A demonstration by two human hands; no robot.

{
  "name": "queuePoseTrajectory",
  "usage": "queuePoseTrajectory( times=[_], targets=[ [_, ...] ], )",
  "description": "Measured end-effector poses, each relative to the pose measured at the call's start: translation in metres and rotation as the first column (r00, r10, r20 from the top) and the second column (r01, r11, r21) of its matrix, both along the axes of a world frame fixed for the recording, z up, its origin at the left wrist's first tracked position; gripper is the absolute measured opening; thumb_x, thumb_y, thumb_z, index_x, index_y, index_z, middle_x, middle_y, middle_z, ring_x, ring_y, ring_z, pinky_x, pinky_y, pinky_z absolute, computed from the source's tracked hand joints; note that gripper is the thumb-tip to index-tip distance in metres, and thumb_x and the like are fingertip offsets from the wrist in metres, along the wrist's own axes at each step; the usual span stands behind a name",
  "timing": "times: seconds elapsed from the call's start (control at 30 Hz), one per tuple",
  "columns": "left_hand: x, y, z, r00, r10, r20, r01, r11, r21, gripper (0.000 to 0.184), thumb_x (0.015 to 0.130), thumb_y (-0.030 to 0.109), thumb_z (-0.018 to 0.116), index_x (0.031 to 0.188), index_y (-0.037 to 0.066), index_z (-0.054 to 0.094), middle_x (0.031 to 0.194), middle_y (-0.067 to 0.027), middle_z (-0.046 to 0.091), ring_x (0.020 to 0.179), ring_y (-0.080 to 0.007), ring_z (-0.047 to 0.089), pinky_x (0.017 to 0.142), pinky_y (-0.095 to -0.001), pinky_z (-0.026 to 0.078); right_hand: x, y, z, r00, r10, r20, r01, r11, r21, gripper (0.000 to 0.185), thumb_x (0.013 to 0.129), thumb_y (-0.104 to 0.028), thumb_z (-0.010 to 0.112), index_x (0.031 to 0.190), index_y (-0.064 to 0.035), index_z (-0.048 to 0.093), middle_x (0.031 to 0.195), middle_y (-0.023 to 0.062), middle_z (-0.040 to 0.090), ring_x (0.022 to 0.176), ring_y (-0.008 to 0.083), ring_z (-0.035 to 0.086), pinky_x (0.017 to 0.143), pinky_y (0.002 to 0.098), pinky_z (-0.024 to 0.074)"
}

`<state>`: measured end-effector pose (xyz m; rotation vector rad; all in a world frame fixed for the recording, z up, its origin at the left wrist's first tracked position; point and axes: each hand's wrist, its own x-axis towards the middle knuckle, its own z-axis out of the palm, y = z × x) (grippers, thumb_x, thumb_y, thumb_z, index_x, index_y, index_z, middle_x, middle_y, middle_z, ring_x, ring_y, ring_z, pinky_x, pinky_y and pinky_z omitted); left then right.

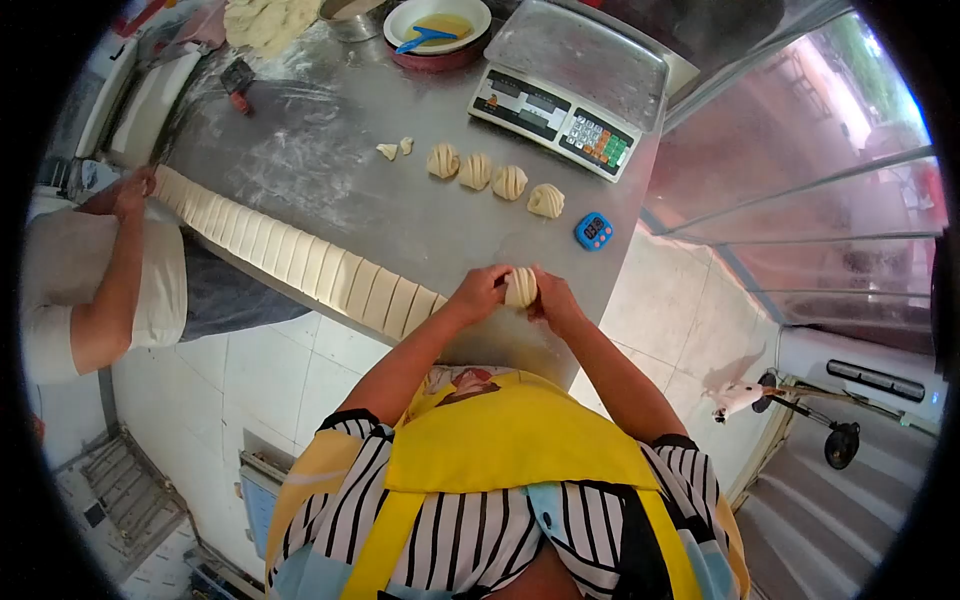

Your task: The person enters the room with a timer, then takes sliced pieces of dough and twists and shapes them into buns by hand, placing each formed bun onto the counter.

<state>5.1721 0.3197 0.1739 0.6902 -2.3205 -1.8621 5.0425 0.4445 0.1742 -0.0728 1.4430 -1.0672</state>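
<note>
A layered dough roll (520, 288) is held between my two hands above the front edge of the metal table. My left hand (480, 294) grips its left side, and my right hand (554, 298) grips its right side. Fingers of both hands are closed on the dough. To the left, a long row of cut dough strips (300, 258) runs along the table's edge, its near end beside my left forearm. Several shaped dough rolls (475, 171) lie in a line farther back, with two small dough scraps (387, 151) at their left.
A digital scale (570, 85) and a blue timer (593, 231) are at the right. Behind are a bowl (437, 25) with a blue scraper and a dough mass (268, 22). Another person (100, 280) stands at the left, hands at the strips' far end.
</note>
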Motion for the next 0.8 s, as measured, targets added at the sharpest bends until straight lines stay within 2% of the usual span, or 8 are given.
queuePoseTrajectory(
  times=[0.1, 0.2, 0.27, 0.4, 0.5, 0.6, 0.7, 0.8],
  targets=[
    [-0.004, -0.011, -0.009, 0.981, 0.004, 0.192, 0.0, 1.0, -0.02, 0.023, 0.082, 0.01, 0.055, 0.103, 0.002, 0.053, 0.081, -0.0136, 0.062, 0.071, -0.0192, 0.061, 0.063, -0.0315, 0.047, 0.007, -0.001, -0.018, 0.968, -0.174, 0.182, 0.204, 0.965, -0.164, 0.033, 0.089, -0.036, 0.049, 0.089, -0.0035, 0.054, 0.071, 0.0058, 0.056, 0.052, 0.0134, 0.051, 0.047, 0.0287, 0.0453],
    [-0.003, -0.011, -0.036, 0.99, -0.029, 0.14, 0.062, 0.97, -0.235, 0.02, 0.082, 0.009, 0.054, 0.101, 0.004, 0.051, 0.078, -0.0152, 0.061, 0.064, -0.0215, 0.061, 0.058, -0.0343, 0.047, -0.005, -0.001, -0.026, 0.966, 0.216, -0.138, -0.23, 0.969, -0.093, 0.029, 0.088, -0.031, 0.052, 0.099, -0.0038, 0.049, 0.07, 0.0074, 0.055, 0.052, 0.0146, 0.052, 0.048, 0.0301, 0.0458],
    [0.003, -0.007, -0.037, 0.963, -0.039, 0.267, 0.068, 0.992, -0.102, 0.021, 0.082, 0.009, 0.054, 0.101, 0.006, 0.048, 0.076, -0.0153, 0.061, 0.06, -0.0244, 0.061, 0.056, -0.0361, 0.047, 0.0, 0.0, -0.014, 0.881, 0.385, -0.274, -0.388, 0.921, 0.047, 0.025, 0.086, -0.024, 0.053, 0.103, -0.0059, 0.048, 0.072, 0.0068, 0.056, 0.056, 0.0145, 0.053, 0.053, 0.0299, 0.0455],
    [0.007, -0.002, -0.034, 0.942, -0.087, 0.324, 0.118, 0.99, -0.078, 0.021, 0.08, 0.015, 0.056, 0.096, 0.007, 0.044, 0.074, -0.0186, 0.06, 0.07, -0.0377, 0.059, 0.06, -0.0441, 0.044, 0.016, 0.019, -0.072, 0.46, 0.332, -0.823, -0.461, 0.882, 0.098, 0.029, 0.08, -0.016, 0.057, 0.106, -0.007, 0.045, 0.073, 0.0071, 0.057, 0.063, 0.0142, 0.057, 0.052, 0.0288, 0.0458],
    [0.006, -0.001, -0.044, 0.957, -0.071, 0.283, 0.121, 0.979, -0.165, 0.023, 0.078, 0.014, 0.056, 0.096, 0.007, 0.043, 0.077, -0.0193, 0.059, 0.07, -0.0394, 0.058, 0.061, -0.0458, 0.043, 0.029, 0.018, -0.071, 0.257, 0.232, -0.938, -0.366, 0.922, 0.128, 0.03, 0.078, -0.011, 0.058, 0.105, -0.0054, 0.045, 0.072, 0.0097, 0.058, 0.06, 0.0178, 0.059, 0.047, 0.0313, 0.0455],
    [0.008, 0.001, -0.05, 0.959, -0.062, 0.278, 0.135, 0.958, -0.253, 0.024, 0.078, 0.012, 0.057, 0.096, 0.007, 0.042, 0.076, -0.0174, 0.06, 0.06, -0.0343, 0.059, 0.054, -0.0431, 0.045, 0.009, 0.013, -0.032, 0.978, 0.16, -0.134, -0.165, 0.986, -0.026, 0.03, 0.077, -0.01, 0.058, 0.103, -0.0042, 0.045, 0.072, 0.015, 0.06, 0.058, 0.0263, 0.06, 0.048, 0.0374, 0.0456],
    [0.001, -0.012, -0.035, 0.908, -0.158, 0.388, 0.052, 0.962, 0.268, 0.024, 0.079, 0.01, 0.058, 0.095, 0.006, 0.041, 0.07, -0.0133, 0.059, 0.052, -0.0243, 0.06, 0.045, -0.0374, 0.047, 0.019, 0.008, -0.041, 0.925, 0.182, -0.333, -0.168, 0.983, 0.068, 0.03, 0.077, -0.011, 0.057, 0.104, -0.0045, 0.044, 0.075, 0.0191, 0.06, 0.06, 0.0338, 0.06, 0.053, 0.0414, 0.0457],
    [-0.002, -0.019, -0.025, 0.871, -0.216, 0.442, 0.011, 0.906, 0.423, 0.024, 0.079, 0.008, 0.058, 0.095, 0.005, 0.041, 0.067, -0.0096, 0.058, 0.049, -0.0168, 0.058, 0.039, -0.0317, 0.047, 0.025, 0.007, -0.053, 0.522, 0.343, -0.781, -0.286, 0.933, 0.219, 0.026, 0.079, -0.012, 0.054, 0.102, -0.0075, 0.044, 0.077, 0.0195, 0.061, 0.06, 0.0344, 0.06, 0.051, 0.0418, 0.045]
  ],
)
